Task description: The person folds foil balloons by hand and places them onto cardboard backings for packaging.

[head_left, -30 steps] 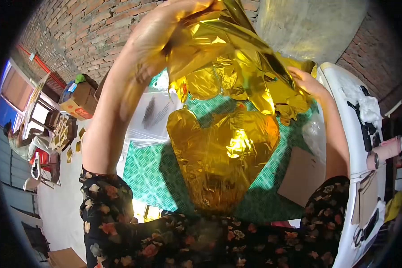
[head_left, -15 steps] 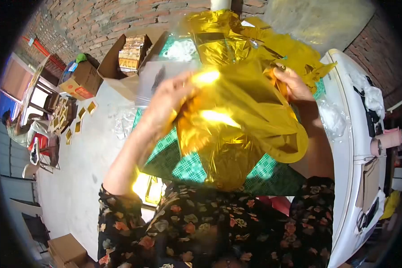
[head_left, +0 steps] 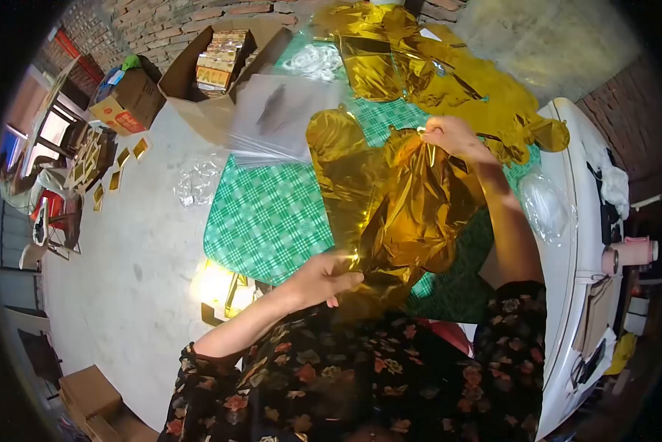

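Note:
A shiny gold foil sheet (head_left: pixel 416 214), shaped like a flat balloon, hangs crumpled over the green checked cloth (head_left: pixel 265 221). At its upper edge, my right hand (head_left: pixel 452 138) pinches the foil between thumb and fingers. My left hand (head_left: pixel 324 281) is closed on the foil's lower left edge, near my body. The left part of the foil lies fairly smooth, while the part between my hands is bunched in folds. More gold foil pieces (head_left: pixel 375 66) lie beyond my hands at the back of the cloth.
Clear plastic bags (head_left: pixel 279 118) lie at the cloth's back left, beside white string (head_left: pixel 315 61). An open carton (head_left: pixel 184 77) holds stacked packs. A clear bag with white material (head_left: pixel 544 206) rests at the right, by a white appliance (head_left: pixel 567 295). Another person sits far left.
My left hand has moved down toward my body, and my right hand slightly left. The foil held up between them has dropped lower and spread, uncovering the plastic bags and more checked cloth.

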Demonstrator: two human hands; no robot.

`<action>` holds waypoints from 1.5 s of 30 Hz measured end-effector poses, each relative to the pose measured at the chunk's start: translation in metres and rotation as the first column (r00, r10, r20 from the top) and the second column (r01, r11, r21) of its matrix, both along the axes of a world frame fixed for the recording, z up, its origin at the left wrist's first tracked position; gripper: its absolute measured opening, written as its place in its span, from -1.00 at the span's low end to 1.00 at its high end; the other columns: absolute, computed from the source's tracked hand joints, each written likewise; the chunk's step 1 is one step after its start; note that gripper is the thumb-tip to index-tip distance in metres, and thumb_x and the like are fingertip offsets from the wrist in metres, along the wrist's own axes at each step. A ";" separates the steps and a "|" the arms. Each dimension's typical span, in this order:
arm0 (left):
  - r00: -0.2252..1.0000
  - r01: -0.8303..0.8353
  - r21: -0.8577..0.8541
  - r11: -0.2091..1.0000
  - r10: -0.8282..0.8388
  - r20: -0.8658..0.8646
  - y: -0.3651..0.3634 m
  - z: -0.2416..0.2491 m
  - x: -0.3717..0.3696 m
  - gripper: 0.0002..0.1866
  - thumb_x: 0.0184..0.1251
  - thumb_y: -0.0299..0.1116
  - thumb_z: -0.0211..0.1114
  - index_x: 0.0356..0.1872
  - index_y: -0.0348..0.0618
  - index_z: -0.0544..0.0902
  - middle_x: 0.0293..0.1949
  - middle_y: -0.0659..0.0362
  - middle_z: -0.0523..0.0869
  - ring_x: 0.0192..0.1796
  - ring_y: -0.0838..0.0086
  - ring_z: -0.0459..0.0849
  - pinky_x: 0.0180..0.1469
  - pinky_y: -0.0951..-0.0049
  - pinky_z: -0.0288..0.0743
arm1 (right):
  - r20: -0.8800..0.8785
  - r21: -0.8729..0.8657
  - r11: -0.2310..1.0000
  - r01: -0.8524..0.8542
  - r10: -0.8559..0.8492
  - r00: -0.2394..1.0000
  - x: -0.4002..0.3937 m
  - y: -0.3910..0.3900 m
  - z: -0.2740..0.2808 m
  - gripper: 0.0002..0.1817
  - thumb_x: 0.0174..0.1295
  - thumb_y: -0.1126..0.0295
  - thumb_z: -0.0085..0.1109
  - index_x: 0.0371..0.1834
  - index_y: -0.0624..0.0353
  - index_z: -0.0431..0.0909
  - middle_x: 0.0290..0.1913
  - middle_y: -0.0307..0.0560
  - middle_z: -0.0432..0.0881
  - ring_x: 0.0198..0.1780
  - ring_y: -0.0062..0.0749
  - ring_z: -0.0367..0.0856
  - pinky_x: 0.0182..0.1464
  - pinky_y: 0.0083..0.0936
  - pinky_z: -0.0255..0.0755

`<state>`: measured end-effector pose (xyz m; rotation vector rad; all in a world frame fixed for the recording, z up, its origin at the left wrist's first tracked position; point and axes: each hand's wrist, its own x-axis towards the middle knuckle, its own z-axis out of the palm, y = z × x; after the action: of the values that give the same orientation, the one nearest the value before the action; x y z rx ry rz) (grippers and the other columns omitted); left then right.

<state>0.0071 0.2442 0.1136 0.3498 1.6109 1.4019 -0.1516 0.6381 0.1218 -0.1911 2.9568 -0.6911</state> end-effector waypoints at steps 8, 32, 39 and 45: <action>0.997 0.018 -0.085 0.996 -0.024 -0.070 0.008 -0.005 0.019 -0.69 0.59 -0.22 0.36 -0.09 -0.34 0.62 -0.44 0.24 0.66 -0.49 0.67 0.66 -0.44 0.57 0.58 | -0.029 -0.137 0.991 -0.003 -0.001 1.000 -0.012 -0.023 -0.014 -0.72 0.30 0.17 0.40 -0.24 0.18 0.68 -0.37 -0.10 0.70 -0.33 -0.35 0.63 -0.24 -0.34 0.47; 0.857 0.009 -0.198 0.980 -0.110 -0.504 0.001 -0.007 0.028 -0.54 0.48 -0.09 0.43 -0.45 -0.34 0.67 -0.56 -0.11 0.67 -0.48 0.00 0.69 -0.39 0.11 0.51 | -0.049 -0.050 0.999 -0.017 0.014 0.999 -0.022 -0.040 -0.030 -0.68 0.29 0.07 0.41 -0.24 0.09 0.62 -0.27 0.03 0.75 -0.16 0.04 0.71 -0.10 -0.10 0.48; 0.740 0.107 -0.448 0.888 -0.372 -0.561 0.000 0.010 0.021 -0.51 0.48 -0.03 0.41 -0.33 -0.38 0.67 -0.58 -0.13 0.66 -0.42 -0.06 0.72 -0.29 0.10 0.62 | -0.070 -0.085 0.991 -0.102 0.096 0.993 -0.029 -0.039 -0.031 -0.71 0.30 0.23 0.42 -0.31 0.20 0.55 -0.46 -0.17 0.50 -0.39 -0.36 0.44 -0.30 -0.34 0.34; 0.352 -0.186 -0.301 0.935 -0.223 -0.909 0.005 0.037 -0.014 -0.46 0.43 0.10 0.39 -0.09 -0.30 0.65 -0.29 -0.07 0.79 -0.19 0.14 0.82 -0.30 0.16 0.66 | -0.001 -0.106 0.987 -0.117 0.118 0.993 -0.028 -0.042 -0.019 -0.71 0.31 0.22 0.34 -0.31 0.21 0.52 -0.41 -0.15 0.51 -0.31 -0.36 0.47 -0.23 -0.32 0.35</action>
<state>-0.0067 0.2496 0.1510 1.1167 2.7529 0.7810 -0.1794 0.5959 0.1028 -0.3683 2.8778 -0.8312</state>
